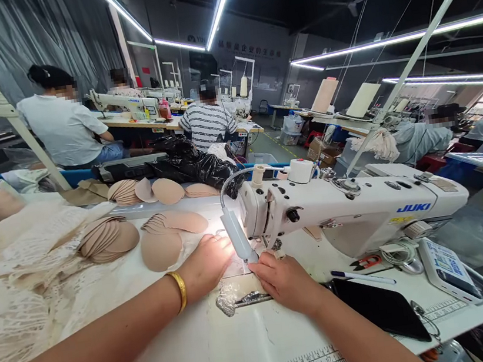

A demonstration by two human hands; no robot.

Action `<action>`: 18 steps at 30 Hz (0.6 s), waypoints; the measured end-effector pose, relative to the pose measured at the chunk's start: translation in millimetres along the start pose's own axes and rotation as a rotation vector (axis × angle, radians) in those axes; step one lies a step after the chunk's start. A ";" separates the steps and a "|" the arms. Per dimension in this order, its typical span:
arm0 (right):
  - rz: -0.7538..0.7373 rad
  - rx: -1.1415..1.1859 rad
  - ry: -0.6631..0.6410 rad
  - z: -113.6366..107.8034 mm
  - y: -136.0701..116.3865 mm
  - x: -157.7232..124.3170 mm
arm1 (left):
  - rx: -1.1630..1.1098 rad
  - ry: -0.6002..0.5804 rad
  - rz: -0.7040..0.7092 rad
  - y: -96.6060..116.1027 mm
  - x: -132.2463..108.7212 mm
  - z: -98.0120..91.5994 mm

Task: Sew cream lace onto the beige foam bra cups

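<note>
My left hand (208, 264), with a gold bangle (180, 291) at the wrist, lies low on the machine bed left of the needle area. Its fingers reach toward the needle, flat and close together, their tips washed out by the lamp's glare. Right of it, my right hand (283, 279) has curled fingers pinched just under the tip of the gooseneck lamp (237, 235); what lies between them is too small to make out. Both hands are in front of the white JUKI sewing machine (352, 208). Beige oval pads (162, 251) lie fanned left of the hands.
White lace fabric (18, 281) is heaped at left. More beige pads (168, 190) line the table's back. On the right are a black phone (378, 305), a pen (363, 276), red-handled snips (367, 262) and a control box (449, 272). Several people sit at machines beyond.
</note>
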State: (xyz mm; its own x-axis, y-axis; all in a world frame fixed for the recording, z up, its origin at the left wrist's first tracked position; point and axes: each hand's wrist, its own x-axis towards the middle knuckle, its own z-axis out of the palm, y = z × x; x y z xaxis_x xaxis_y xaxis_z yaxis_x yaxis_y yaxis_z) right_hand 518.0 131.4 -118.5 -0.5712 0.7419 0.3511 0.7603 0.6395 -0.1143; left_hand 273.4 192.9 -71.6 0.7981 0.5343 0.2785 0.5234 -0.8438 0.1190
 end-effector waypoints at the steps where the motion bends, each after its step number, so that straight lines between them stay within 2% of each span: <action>1: 0.006 -0.001 -0.004 -2.0 -1.7 0.5 | 0.000 0.001 -0.013 -1.6 -0.7 -1.3; 3: 0.032 -0.005 0.010 -6.8 -10.3 0.5 | -0.013 0.005 -0.032 -5.8 -5.1 -7.2; 5: 0.138 0.172 0.025 -10.9 -25.3 0.3 | -0.035 0.003 -0.038 -6.7 -14.0 -17.0; 7: 0.339 0.621 0.008 -12.9 -43.8 1.8 | -0.093 0.015 -0.031 2.3 -27.7 -28.0; 9: 0.554 1.134 0.003 -12.4 -62.2 5.7 | -0.246 0.041 -0.028 24.5 -46.4 -35.3; 11: 0.687 1.434 0.072 -10.4 -79.4 9.8 | -0.520 0.025 -0.106 56.9 -69.3 -34.7; 12: 0.725 1.509 0.132 -9.2 -87.7 10.8 | -0.688 -0.017 -0.203 74.5 -81.4 -30.7; 13: 0.749 1.558 0.200 -8.1 -96.2 10.4 | -0.919 -0.101 -0.338 91.4 -93.0 -24.8; 14: 0.762 1.597 0.265 -6.9 -105.0 8.4 | -1.225 -0.211 -0.483 106.4 -103.4 -17.7; 15: 0.767 1.634 0.320 -5.6 -114.0 4.6 | -1.537 -0.271 -0.604 118.9 -111.7 -10.4; 16: 0.765 1.670 0.363 -4.3 -123.3 -0.9 | -1.780 -0.214 -0.748 128.4 -117.6 -4.1; 18: 0.751 1.721 0.428 -1.1 -141.2 -15.5 | -2.050 0.065 -0.915 138.7 -121.3 2.5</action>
State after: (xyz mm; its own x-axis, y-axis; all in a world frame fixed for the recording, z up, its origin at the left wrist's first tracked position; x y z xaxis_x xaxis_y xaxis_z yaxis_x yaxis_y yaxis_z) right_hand 419.9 29.4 -106.8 -0.0156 0.9981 -0.0591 -0.4533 -0.0597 -0.8894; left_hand 249.9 11.2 -91.3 0.5667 0.7235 -0.3942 -0.3252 0.6360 0.6998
